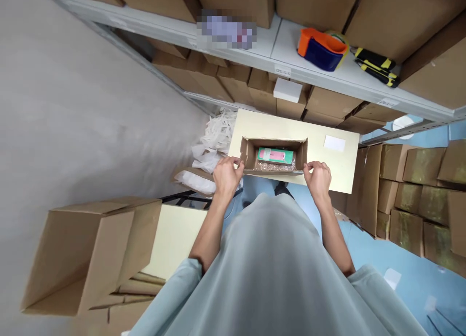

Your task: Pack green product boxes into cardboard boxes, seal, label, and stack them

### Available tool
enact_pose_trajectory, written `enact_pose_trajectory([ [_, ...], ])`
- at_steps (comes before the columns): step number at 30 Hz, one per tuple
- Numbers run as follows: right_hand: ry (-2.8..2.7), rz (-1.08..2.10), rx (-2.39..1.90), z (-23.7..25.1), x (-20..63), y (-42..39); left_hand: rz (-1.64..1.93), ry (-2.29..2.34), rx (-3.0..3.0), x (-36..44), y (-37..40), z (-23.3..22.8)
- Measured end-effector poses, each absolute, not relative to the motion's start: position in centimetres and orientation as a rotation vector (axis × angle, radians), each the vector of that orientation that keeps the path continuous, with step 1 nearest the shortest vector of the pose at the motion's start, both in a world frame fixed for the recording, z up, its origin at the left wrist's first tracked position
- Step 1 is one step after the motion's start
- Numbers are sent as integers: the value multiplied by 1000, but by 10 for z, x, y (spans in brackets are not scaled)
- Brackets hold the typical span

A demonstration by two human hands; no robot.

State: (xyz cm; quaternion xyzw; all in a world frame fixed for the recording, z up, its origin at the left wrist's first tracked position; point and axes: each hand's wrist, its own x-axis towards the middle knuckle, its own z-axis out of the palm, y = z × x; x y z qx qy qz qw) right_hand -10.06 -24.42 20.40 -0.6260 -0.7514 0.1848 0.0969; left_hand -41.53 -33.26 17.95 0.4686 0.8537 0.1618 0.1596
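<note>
An open cardboard box [301, 155] stands near the front edge of the cream table. At its left near corner, the fingertips of my left hand [227, 176] are closed on the cardboard. My right hand [318, 181] pinches the right near corner in the same way. Inside lies a small green and pink printed package [275, 155], with clear bubble wrap [273, 166] along its near side. The fingers' far sides and the box's bottom are hidden.
A white label [334, 143] lies right on the table [345, 168]. Above, a shelf holds an orange and blue tape dispenser [322, 52] and black-yellow utility knives [376, 66]. White packing material [218, 134] piles up left; a big open carton [91, 258] stands lower left, stacked cartons [407, 190] right.
</note>
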Motion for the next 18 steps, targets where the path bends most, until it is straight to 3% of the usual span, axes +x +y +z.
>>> enact_pose_trajectory([
  [8, -2563, 550, -1369, 210, -207, -332, 585, 2729, 934, -471, -540, 188],
  [18, -2900, 588, -587, 192, -402, -508, 716, 3006, 140, -503, -826, 188],
])
